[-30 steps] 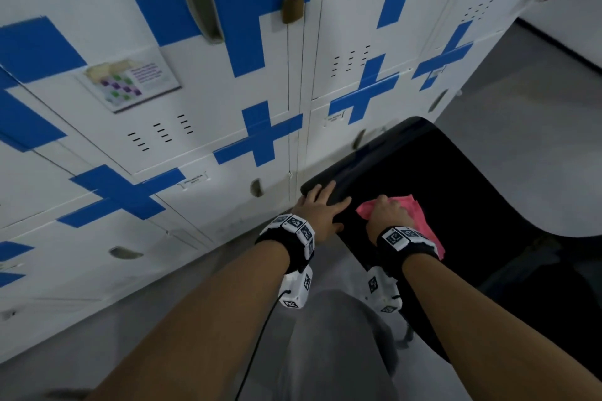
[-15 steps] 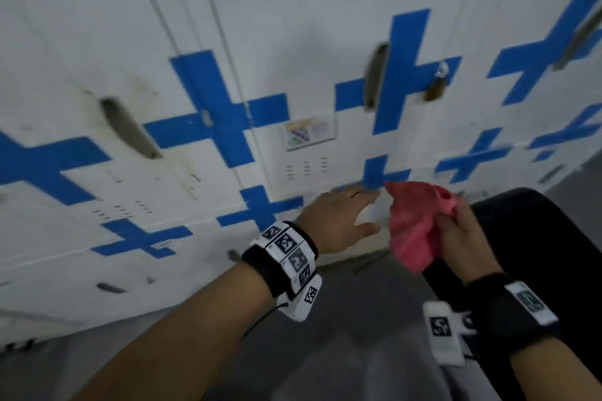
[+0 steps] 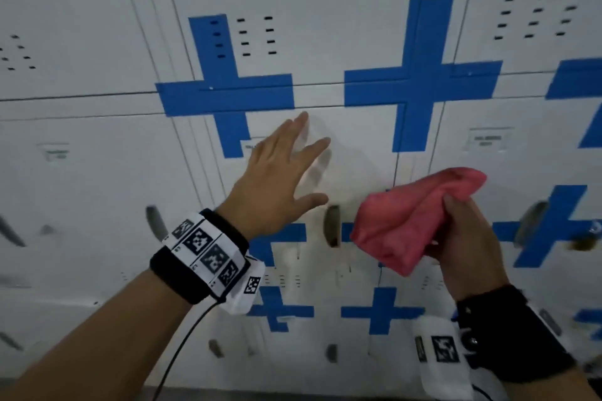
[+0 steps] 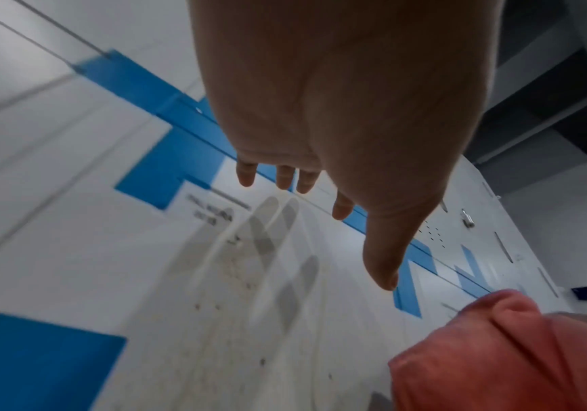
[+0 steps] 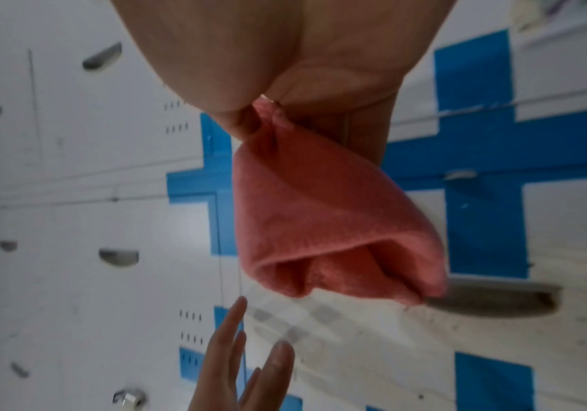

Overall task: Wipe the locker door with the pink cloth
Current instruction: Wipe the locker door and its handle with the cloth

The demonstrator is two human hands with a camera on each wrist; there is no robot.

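In front of a white locker door [image 3: 355, 153] marked at its corners with blue crosses [image 3: 420, 75]: the right hand [image 3: 469, 238] holds the pink cloth [image 3: 407, 221] in the air, near the door but not visibly touching it. Grip on the cloth: thumb and fingers [image 3: 456, 205] pressed together on a bunched edge, the rest drooping in a loose folded pouch; the right-wrist view shows the open fold hanging free [image 5: 337, 222].

Left hand [image 3: 280, 179]: fingers spread and straight, holding nothing, close to the door just left of the cloth. Its shadow falls on the panel [image 4: 270, 250]; contact cannot be confirmed.

Handling, judged: the cloth looks like soft terry, light and limp, with no stiffness of its own. Pinched at one edge it would drag and flap rather than scrub. Better hold: wad or fold it flat under the palm, fingers spread across the back, so that pressure reaches the panel.

Door surface: smooth painted metal, likely slick, with brownish specks and smears around the recessed handle [image 3: 332, 229]. That recess may snag loose folds of the cloth.

Wiping not yet begun.
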